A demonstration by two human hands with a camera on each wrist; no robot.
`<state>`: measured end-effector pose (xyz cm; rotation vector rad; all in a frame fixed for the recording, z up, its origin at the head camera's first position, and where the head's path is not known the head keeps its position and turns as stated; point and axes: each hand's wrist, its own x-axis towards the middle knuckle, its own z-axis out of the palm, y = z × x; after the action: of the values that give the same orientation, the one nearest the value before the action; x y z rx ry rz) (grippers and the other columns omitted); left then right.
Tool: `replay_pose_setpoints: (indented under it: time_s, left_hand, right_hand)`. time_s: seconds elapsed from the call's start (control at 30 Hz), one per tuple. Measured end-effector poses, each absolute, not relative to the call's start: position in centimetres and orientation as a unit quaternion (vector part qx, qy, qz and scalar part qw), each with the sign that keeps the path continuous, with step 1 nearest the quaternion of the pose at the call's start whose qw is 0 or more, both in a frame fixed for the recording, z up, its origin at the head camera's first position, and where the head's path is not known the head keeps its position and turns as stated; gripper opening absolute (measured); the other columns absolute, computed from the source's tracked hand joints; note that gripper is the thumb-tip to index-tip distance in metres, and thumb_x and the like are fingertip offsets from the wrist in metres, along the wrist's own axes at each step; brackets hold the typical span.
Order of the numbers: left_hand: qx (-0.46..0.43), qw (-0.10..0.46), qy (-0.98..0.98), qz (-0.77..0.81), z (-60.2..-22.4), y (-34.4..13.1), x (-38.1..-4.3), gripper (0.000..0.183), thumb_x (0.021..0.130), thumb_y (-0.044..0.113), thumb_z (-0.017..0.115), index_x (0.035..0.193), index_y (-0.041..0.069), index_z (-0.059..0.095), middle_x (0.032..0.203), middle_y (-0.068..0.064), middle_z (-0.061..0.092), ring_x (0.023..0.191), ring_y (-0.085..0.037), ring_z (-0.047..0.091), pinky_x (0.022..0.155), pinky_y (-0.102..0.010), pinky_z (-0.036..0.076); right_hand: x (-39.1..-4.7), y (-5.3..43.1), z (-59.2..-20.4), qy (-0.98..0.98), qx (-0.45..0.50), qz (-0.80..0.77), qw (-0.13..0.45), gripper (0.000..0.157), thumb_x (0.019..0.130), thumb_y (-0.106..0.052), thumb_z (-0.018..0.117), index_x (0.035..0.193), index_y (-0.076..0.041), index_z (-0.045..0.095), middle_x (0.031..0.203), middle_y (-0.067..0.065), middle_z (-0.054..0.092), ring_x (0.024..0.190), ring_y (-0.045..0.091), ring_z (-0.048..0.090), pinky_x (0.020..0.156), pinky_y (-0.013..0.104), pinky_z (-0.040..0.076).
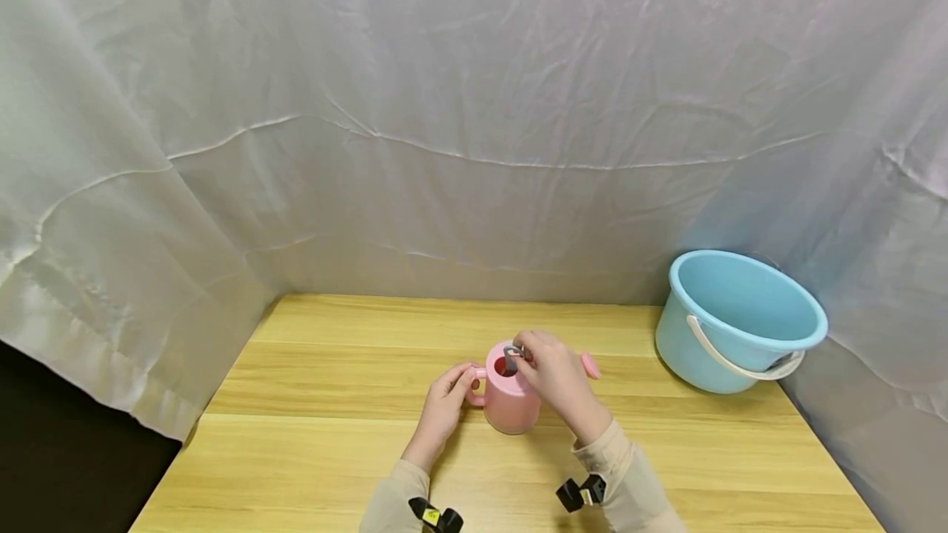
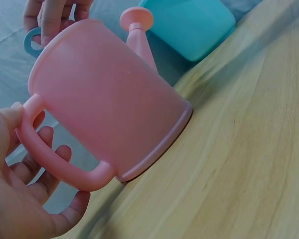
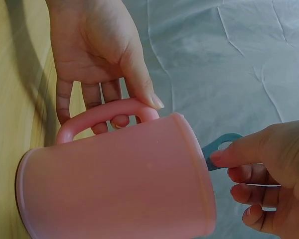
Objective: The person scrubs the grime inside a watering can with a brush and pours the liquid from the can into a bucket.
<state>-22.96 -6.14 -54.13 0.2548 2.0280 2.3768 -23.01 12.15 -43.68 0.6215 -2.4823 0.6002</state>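
A pink toy watering can (image 1: 513, 411) stands upright on the table, its round top opening facing up. My left hand (image 1: 443, 406) grips its handle (image 3: 97, 114), thumb on the upper end and fingers curled around behind. Over the opening, my right hand (image 1: 557, 375) pinches a blue-grey tool by its ring-shaped end (image 3: 210, 158) between thumb and fingers. The tool's lower part reaches down inside the can and is hidden, so I cannot tell its kind. The can's spout ends in a round pink rose (image 2: 136, 19), pointing away to the right.
A light blue bucket (image 1: 692, 344) with a white carrying handle (image 1: 722, 358) stands at the table's back right corner. Grey-white cloth (image 1: 474, 212) hangs behind and at both sides of the wooden table (image 1: 326, 451). A dark area lies beyond the table's left edge.
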Motion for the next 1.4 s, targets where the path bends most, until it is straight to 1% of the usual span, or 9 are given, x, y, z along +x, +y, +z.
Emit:
replay_pose_setpoints:
  time_s: [0.2,0.4,0.5,0.6,0.7,0.83,0.97,1.2,1.4]
  left_hand:
    - [0.071,0.011,0.64,0.765,-54.1,-6.2,-23.0,0.038,0.1,0.028,0.054,0.119,-0.004,0.063,0.099,-0.021,0.057,0.085,-0.019,0.058,0.088,-0.057,0.058]
    - [0.071,0.009,0.645,0.761,-54.1,-6.1,-23.0,0.037,0.101,0.028,0.054,0.119,-0.003,0.063,0.102,-0.028,0.056,0.083,-0.024,0.059,0.088,-0.058,0.057]
    - [0.072,0.01,0.645,0.761,-54.1,-6.0,-23.0,0.037,0.101,0.028,0.054,0.119,-0.003,0.063,0.102,-0.029,0.056,0.082,-0.025,0.06,0.088,-0.058,0.058]
    - [0.072,0.008,0.646,0.76,-54.1,-6.0,-23.0,0.038,0.1,0.028,0.054,0.119,-0.003,0.063,0.101,-0.028,0.056,0.082,-0.022,0.059,0.087,-0.058,0.058]
    - [0.07,0.007,0.646,0.76,-54.1,-6.0,-23.1,0.038,0.1,0.028,0.055,0.119,-0.004,0.063,0.1,-0.024,0.057,0.084,-0.019,0.059,0.087,-0.056,0.059]
    - [0.071,0.006,0.644,0.761,-54.1,-6.1,-23.0,0.038,0.1,0.027,0.055,0.12,-0.005,0.062,0.099,-0.021,0.058,0.087,-0.017,0.058,0.086,-0.055,0.059]
    - [0.073,0.007,0.642,0.763,-54.1,-6.1,-23.0,0.037,0.101,0.026,0.054,0.119,-0.006,0.062,0.099,-0.023,0.057,0.086,-0.018,0.058,0.086,-0.055,0.06]
    - [0.069,0.014,0.637,0.768,-54.2,-6.1,-23.0,0.039,0.1,0.029,0.055,0.119,-0.004,0.063,0.102,-0.028,0.056,0.087,-0.019,0.057,0.086,-0.056,0.059]
    - [0.078,0.01,0.636,0.768,-54.2,-6.1,-23.1,0.038,0.101,0.026,0.053,0.119,-0.006,0.062,0.1,-0.024,0.056,0.087,-0.018,0.057,0.086,-0.055,0.059]
  right_hand:
    - [-23.4,12.3,-43.6,-0.905,0.259,0.192,0.277,0.022,0.075,-0.011,0.083,0.083,-0.013,0.063,0.076,-0.002,0.057,0.068,0.012,0.05,0.053,0.023,0.046]
    - [-24.1,12.3,-43.5,-0.886,0.287,0.186,0.313,0.024,0.073,-0.008,0.084,0.085,-0.013,0.063,0.08,-0.002,0.058,0.07,0.013,0.052,0.055,0.026,0.05]
    - [-24.3,12.3,-43.3,-0.871,0.303,0.188,0.337,0.024,0.073,-0.008,0.084,0.086,-0.012,0.064,0.081,-0.001,0.059,0.072,0.014,0.053,0.057,0.027,0.051]
    - [-24.4,12.4,-43.0,-0.85,0.322,0.194,0.369,0.025,0.071,-0.006,0.084,0.088,-0.01,0.065,0.081,0.001,0.06,0.072,0.015,0.054,0.057,0.028,0.052]
    - [-24.3,12.4,-42.5,-0.839,0.33,0.197,0.385,0.025,0.072,-0.005,0.083,0.089,-0.009,0.066,0.082,0.002,0.06,0.072,0.016,0.054,0.058,0.028,0.052]
    - [-24.1,12.5,-42.2,-0.838,0.333,0.197,0.386,0.023,0.073,-0.006,0.082,0.089,-0.009,0.066,0.081,0.001,0.06,0.073,0.016,0.054,0.059,0.029,0.052]
    - [-23.9,12.5,-42.1,-0.834,0.337,0.197,0.391,0.024,0.072,-0.006,0.083,0.088,-0.01,0.066,0.08,0.0,0.06,0.073,0.015,0.054,0.059,0.027,0.053]
    - [-23.9,12.5,-42.3,-0.837,0.334,0.196,0.387,0.023,0.073,-0.007,0.083,0.089,-0.01,0.066,0.081,0.0,0.061,0.074,0.015,0.057,0.061,0.028,0.055]
    - [-24.2,12.4,-42.7,-0.834,0.336,0.202,0.389,0.023,0.073,-0.008,0.083,0.088,-0.009,0.066,0.079,0.0,0.061,0.072,0.014,0.056,0.059,0.026,0.054]
